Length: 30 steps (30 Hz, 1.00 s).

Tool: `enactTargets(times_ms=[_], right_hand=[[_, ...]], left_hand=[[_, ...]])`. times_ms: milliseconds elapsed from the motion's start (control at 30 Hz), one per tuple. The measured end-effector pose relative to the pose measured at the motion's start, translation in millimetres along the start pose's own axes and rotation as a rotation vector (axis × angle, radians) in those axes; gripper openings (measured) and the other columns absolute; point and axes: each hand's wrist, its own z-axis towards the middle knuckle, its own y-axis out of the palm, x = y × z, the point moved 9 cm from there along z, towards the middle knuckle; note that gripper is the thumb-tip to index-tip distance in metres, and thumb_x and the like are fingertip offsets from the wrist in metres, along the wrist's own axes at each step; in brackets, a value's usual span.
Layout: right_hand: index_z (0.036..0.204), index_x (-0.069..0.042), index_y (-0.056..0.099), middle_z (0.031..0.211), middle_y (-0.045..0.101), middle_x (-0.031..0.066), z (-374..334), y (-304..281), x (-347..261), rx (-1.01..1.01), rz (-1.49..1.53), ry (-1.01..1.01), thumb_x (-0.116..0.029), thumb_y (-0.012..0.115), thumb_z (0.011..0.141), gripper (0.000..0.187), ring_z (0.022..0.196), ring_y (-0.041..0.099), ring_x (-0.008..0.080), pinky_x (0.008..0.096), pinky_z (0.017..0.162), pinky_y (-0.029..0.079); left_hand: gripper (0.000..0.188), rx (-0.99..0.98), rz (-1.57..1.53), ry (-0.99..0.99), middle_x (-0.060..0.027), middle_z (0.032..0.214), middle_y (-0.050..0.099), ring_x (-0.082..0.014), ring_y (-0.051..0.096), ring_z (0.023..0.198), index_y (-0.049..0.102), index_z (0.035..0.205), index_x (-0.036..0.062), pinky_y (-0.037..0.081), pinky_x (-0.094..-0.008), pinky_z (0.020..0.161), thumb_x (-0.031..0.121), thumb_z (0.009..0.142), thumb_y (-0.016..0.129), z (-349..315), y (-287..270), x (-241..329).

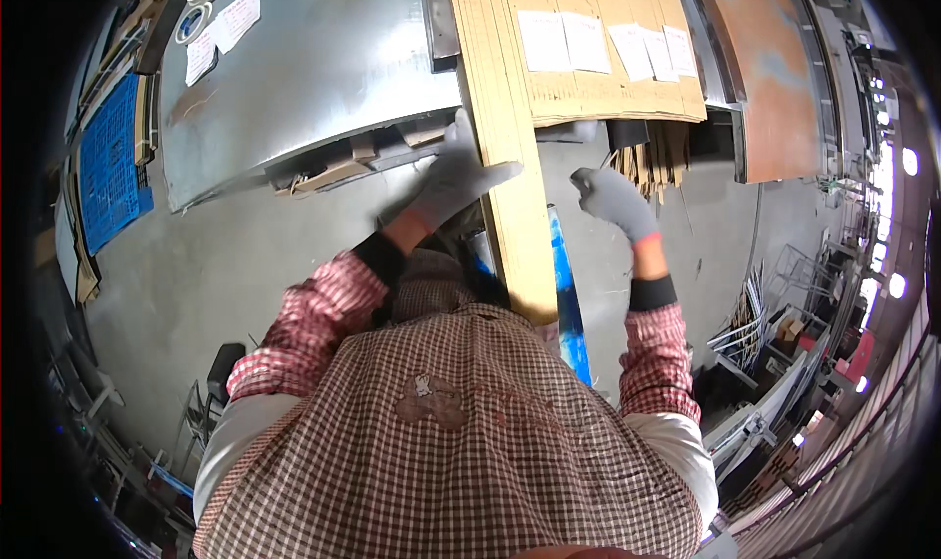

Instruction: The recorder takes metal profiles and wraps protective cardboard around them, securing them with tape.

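Cardboard (510, 127) is lying lengthwise between the two hands, its near end pointing toward the checked apron (461, 441). The left hand (459, 175), wearing a grey glove, is touching it: the thumb is lying across its top while the blurred fingers are stretching along its left edge. How firmly that hand is gripping, I cannot tell. The right hand (616, 201), gloved alike, is hovering just right of the cardboard, apart from it, its fingers curling inward; whether they are pinching anything, I cannot tell. Ahead of the right hand, a stack (613, 93) of brown sheets is bearing white papers (544, 44), and narrow strips (668, 155) are showing below its edge. Ahead and left of the left hand, a metal surface (323, 59) is carrying tape rolls (193, 24) and notes (235, 20). Well left of that same hand, a blue crate (111, 162) is standing.
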Motion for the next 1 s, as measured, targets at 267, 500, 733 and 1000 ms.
enactTargets(times_ms=[267,500,733,1000], right_hand=[[0.123,-0.003,0.06,0.113,0.066,0.0114,-61,0,-144,-0.288,1.024,-0.487,-0.007,0.064,0.083,0.04,0.099,0.063,0.0166,0.0295,0.086,0.049],[0.107,0.0,0.069,0.1,0.071,0.0114,11,19,21,-0.173,0.154,-0.045,-0.007,0.068,0.08,0.029,0.085,0.068,0.018,0.0308,0.078,0.053],[0.107,0.003,0.066,0.097,0.069,0.0172,60,110,7,0.075,0.847,-0.031,-0.006,0.067,0.079,0.03,0.089,0.065,0.0234,0.0349,0.081,0.051],[0.142,0.002,0.03,0.139,0.034,0.0333,-37,61,-112,0.529,0.004,0.303,-0.043,0.079,0.062,0.104,0.126,0.036,0.0516,0.0542,0.106,0.03]], left_hand=[[0.083,-0.558,-0.394,-0.33,-0.0043,0.087,0.058,-0.0084,0.05,0.065,0.03,0.145,-0.0017,0.046,-0.0242,0.06,0.016,0.077,0.075,-85,-32,78],[0.052,-0.333,-0.21,-0.524,-0.0138,0.124,0.059,-0.0154,0.061,0.089,0.048,0.136,0.0002,0.052,-0.0272,0.073,0.004,0.085,0.058,-122,0,-72],[0.035,-0.665,-1.119,-0.961,-0.0089,0.121,0.056,-0.0176,0.057,0.099,0.048,0.129,-0.0003,0.048,-0.0325,0.081,0.016,0.098,0.048,-119,175,-132],[0.047,-0.579,-0.728,-0.429,-0.0099,0.141,0.047,-0.0207,0.048,0.126,0.043,0.139,0.0041,0.037,-0.0355,0.108,0.019,0.096,0.054,-148,113,-169]])
